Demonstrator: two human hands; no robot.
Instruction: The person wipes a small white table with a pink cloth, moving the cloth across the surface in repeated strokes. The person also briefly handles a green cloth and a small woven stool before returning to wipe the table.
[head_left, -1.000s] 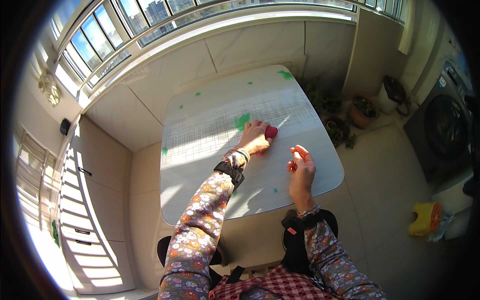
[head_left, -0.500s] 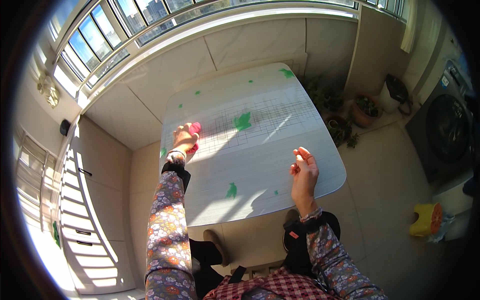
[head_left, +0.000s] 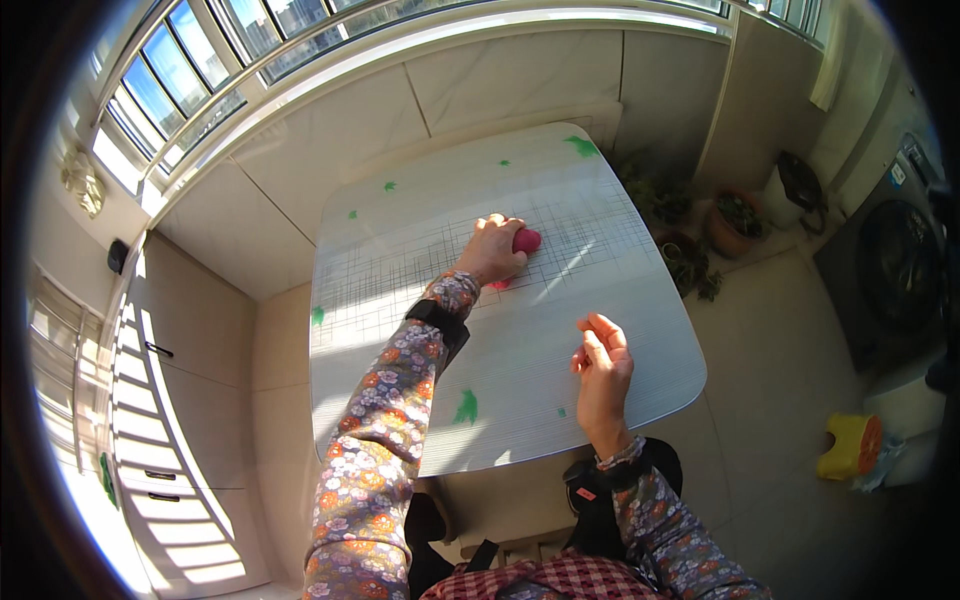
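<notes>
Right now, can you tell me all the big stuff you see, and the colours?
Table: one, pale grey, centre
Pink cloth: one, pink, mid-table
Green patches: seven showing, green, on tabletop
Windows: several, dark-framed, top
Cabinet: one, beige, left
Potted plants: at least two, green, right, past the table
Washing machine: one, dark grey, far right
Stool-like thing: one, yellow and orange, floor, right
Sleeves: two, multicoloured floral, below
Left grip: one, bare, on the cloth
Right grip: one, bare, over the table's near right

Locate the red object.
In the head view, the red object is under the left hand, near the middle of the table, left of the right hand.
</notes>
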